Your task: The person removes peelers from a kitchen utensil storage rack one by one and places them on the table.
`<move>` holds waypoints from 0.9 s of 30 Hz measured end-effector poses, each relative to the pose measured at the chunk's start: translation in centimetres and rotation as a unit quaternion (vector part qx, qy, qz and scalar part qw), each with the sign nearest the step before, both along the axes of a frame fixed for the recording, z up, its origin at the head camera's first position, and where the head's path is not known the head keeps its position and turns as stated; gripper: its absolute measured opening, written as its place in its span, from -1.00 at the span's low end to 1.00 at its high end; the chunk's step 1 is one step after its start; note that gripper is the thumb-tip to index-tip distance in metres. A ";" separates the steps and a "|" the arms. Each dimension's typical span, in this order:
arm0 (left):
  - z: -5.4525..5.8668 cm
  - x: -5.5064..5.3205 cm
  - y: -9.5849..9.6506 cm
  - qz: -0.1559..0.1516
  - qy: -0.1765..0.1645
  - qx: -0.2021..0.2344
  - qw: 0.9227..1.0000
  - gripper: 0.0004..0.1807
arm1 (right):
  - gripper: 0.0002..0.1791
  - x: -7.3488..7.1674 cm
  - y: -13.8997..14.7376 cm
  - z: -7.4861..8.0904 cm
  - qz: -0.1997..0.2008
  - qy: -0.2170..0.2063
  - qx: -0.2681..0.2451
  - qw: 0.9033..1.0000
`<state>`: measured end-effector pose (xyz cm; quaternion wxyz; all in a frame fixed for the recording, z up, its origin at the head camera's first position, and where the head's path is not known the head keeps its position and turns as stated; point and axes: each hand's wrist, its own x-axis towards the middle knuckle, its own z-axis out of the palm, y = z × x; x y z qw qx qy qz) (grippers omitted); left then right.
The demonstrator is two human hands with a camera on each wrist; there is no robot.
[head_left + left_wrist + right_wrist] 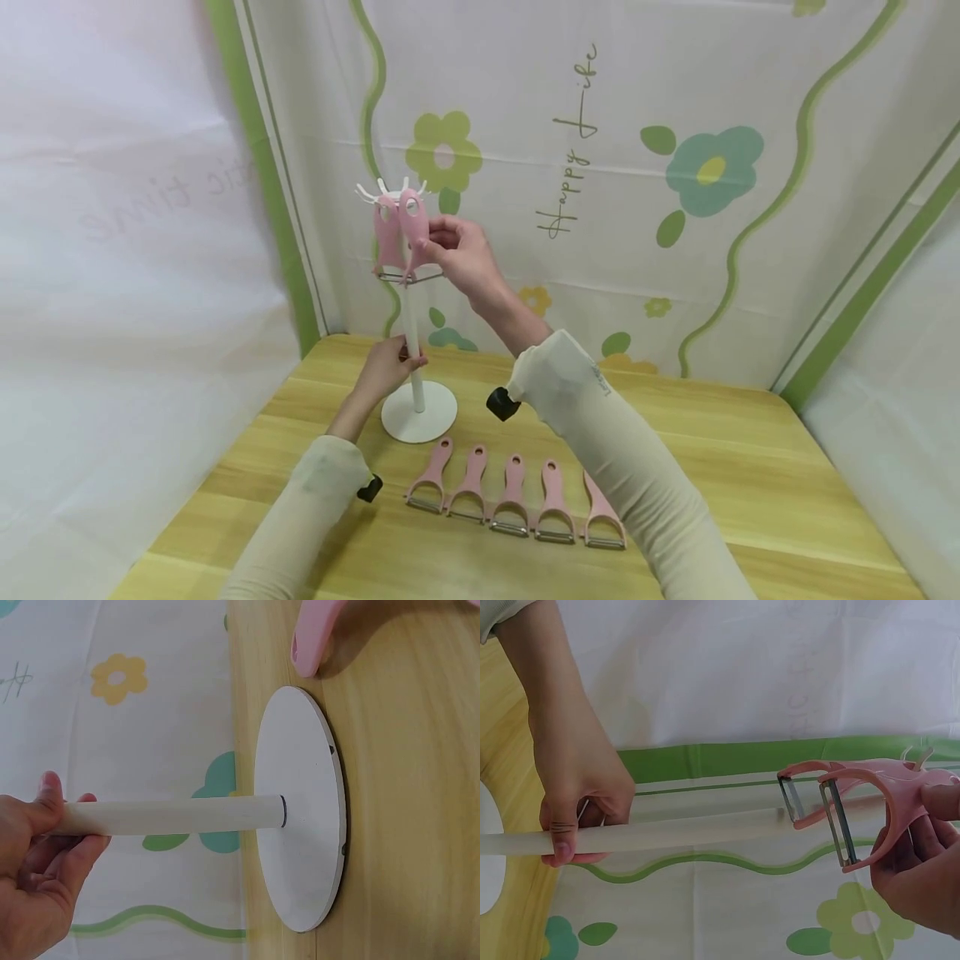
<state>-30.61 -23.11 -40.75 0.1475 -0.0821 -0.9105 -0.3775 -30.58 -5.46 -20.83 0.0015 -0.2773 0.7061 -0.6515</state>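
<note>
My left hand grips the white pole of a stand above its round white base. At the stand's top, white hooks spread outward. A pink peeler hangs there, its handle up and its metal blade down. My right hand pinches a second pink peeler by its handle, just beside the first. In the right wrist view, both blades face the pole side, and fingers partly cover the held peeler. Whether its hole is on a hook, I cannot tell.
Several pink peelers lie in a row on the wooden table in front of the stand. My right sleeve covers part of the rightmost one. A flower-printed cloth hangs behind the table.
</note>
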 end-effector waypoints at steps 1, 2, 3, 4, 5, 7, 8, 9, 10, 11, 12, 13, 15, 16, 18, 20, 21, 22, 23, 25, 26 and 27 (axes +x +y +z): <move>0.0 0.0 0.0 -0.001 0.002 -0.002 1.000 -0.83 | -0.75 0.1 0.1 0.1 0.001 0.000 -0.004 1.000; -0.1 0.0 0.1 -0.001 0.004 -0.004 1.000 -0.83 | -0.75 0.2 0.2 0.1 0.002 0.000 -0.009 1.000; -0.1 0.0 0.1 -0.001 0.004 -0.004 1.000 -0.83 | -0.75 0.3 0.4 0.1 0.004 0.001 -0.013 1.000; -0.1 0.0 0.1 -0.001 0.005 -0.004 1.000 -0.84 | -0.75 0.4 0.6 0.1 0.005 0.001 -0.017 1.000; -0.1 -0.1 0.1 -0.001 0.005 -0.005 1.000 -0.84 | -0.76 0.5 0.7 0.1 0.007 0.004 -0.021 1.000; -0.1 -0.1 0.2 0.002 0.003 -0.003 1.000 -0.84 | -0.76 0.7 1.1 0.1 0.009 0.007 -0.025 1.000; -0.1 -0.1 0.2 0.003 0.000 -0.002 1.000 -0.84 | -0.76 0.8 1.3 0.0 0.010 0.008 -0.028 1.000; -0.1 0.0 0.2 0.003 -0.001 -0.001 1.000 -0.84 | -0.76 0.9 1.5 0.0 0.011 0.009 -0.030 0.999; -0.1 0.0 0.2 0.003 -0.001 -0.001 1.000 -0.83 | -0.76 1.0 1.7 -0.1 0.010 0.011 -0.030 0.999; -0.1 0.0 0.2 0.004 -0.001 -0.002 1.000 -0.82 | -0.75 1.1 2.0 -0.2 0.010 0.012 -0.029 0.999; -0.1 0.0 0.2 0.004 0.000 -0.004 1.000 -0.82 | -0.75 1.2 2.3 -0.3 0.010 0.013 -0.029 0.999; 0.0 0.0 0.2 0.004 -0.001 -0.003 1.000 -0.82 | -0.75 1.3 2.5 -0.4 0.009 0.013 -0.029 0.999; 0.0 0.0 0.2 0.003 0.001 -0.004 1.000 -0.82 | -0.76 1.5 3.1 -0.6 0.009 0.015 -0.029 0.999; 0.1 0.1 0.3 0.004 0.001 -0.004 1.000 -0.82 | -0.75 1.6 3.5 -0.7 0.010 0.017 -0.028 0.999; 0.1 0.1 0.3 0.004 -0.001 -0.004 1.000 -0.82 | -0.75 1.9 4.1 -1.0 0.012 0.019 -0.031 0.999; 0.2 0.1 0.3 0.004 -0.002 -0.003 1.000 -0.82 | -0.74 2.1 4.8 -1.3 0.015 0.021 -0.036 0.999; 0.2 0.2 0.4 0.003 -0.002 -0.004 1.000 -0.82 | -0.74 2.3 5.2 -1.5 0.017 0.022 -0.038 0.999; 0.2 0.2 0.4 0.003 -0.001 -0.004 1.000 -0.83 | -0.73 2.4 5.5 -1.7 0.019 0.022 -0.040 0.999; 0.2 0.2 0.4 0.003 -0.002 -0.005 1.000 -0.83 | -0.73 2.6 5.9 -1.8 0.020 0.022 -0.041 0.999; 0.2 0.2 0.4 0.004 -0.001 -0.006 1.000 -0.83 | -0.72 2.8 6.5 -2.1 0.026 0.022 -0.044 0.998; 0.2 0.2 0.4 0.005 0.000 -0.006 1.000 -0.83 | -0.72 2.9 6.8 -2.3 0.029 0.022 -0.045 0.998; 0.1 0.2 0.4 0.006 0.001 -0.006 1.000 -0.83 | -0.72 3.0 7.1 -2.4 0.031 0.021 -0.047 0.998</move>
